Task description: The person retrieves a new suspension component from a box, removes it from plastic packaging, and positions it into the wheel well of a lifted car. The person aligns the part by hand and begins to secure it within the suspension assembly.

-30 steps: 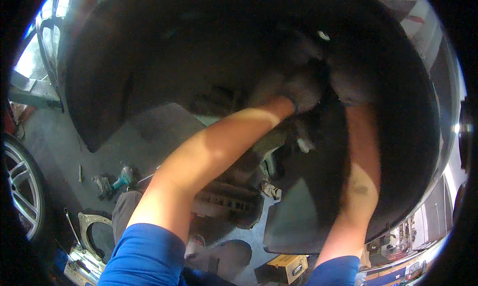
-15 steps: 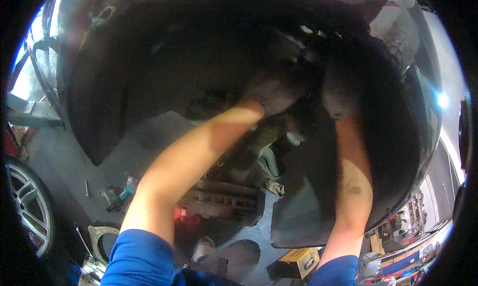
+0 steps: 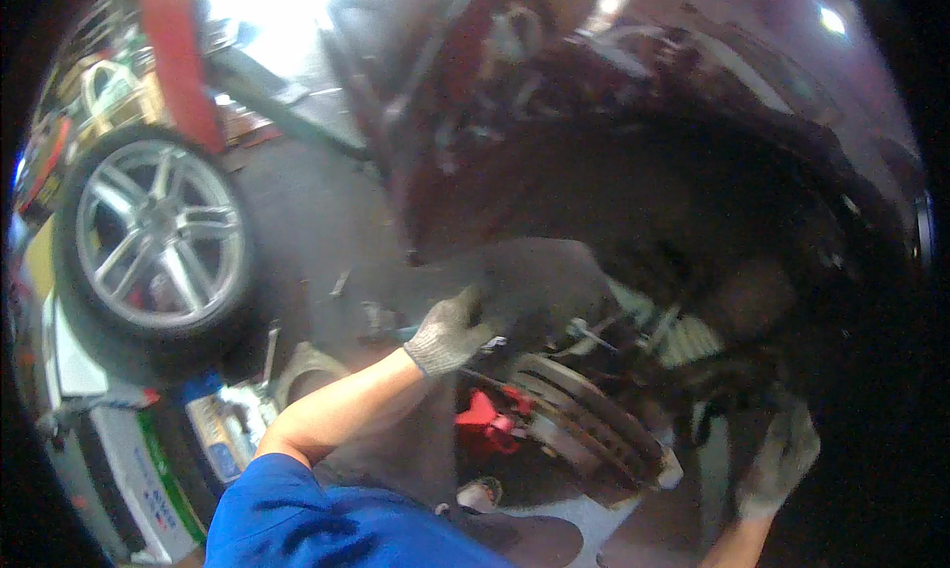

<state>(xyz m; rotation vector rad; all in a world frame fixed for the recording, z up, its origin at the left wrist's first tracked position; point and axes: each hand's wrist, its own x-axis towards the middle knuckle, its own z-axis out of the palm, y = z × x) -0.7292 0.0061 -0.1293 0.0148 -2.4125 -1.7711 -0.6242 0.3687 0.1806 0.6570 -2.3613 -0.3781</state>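
Observation:
My left hand (image 3: 445,336), in a pale knit glove, is over the floor to the left of a rusty vented brake disc (image 3: 594,425). Its fingers look apart, though blur softens them. A small shiny metal piece (image 3: 494,345) shows beside the thumb; whether they touch is unclear. Lower right, my right hand (image 3: 782,459), also gloved, is in shadow by the dark wheel arch (image 3: 693,182). Its fingers point upward and are too dim to read. Between the hands are the disc and suspension parts, with a pale ribbed boot (image 3: 690,340) above the disc.
A wheel with silver spokes (image 3: 158,232) stands at the left. Below it is a box with a green stripe (image 3: 139,479). A red object (image 3: 487,420) is beside the disc. The glossy dark red car body (image 3: 712,53) curves overhead. A red post (image 3: 183,63) rises at upper left.
The view has swung left and back. Both hands have come out of the deep wheel arch: the left toward the floor side, the right down beside the disc.

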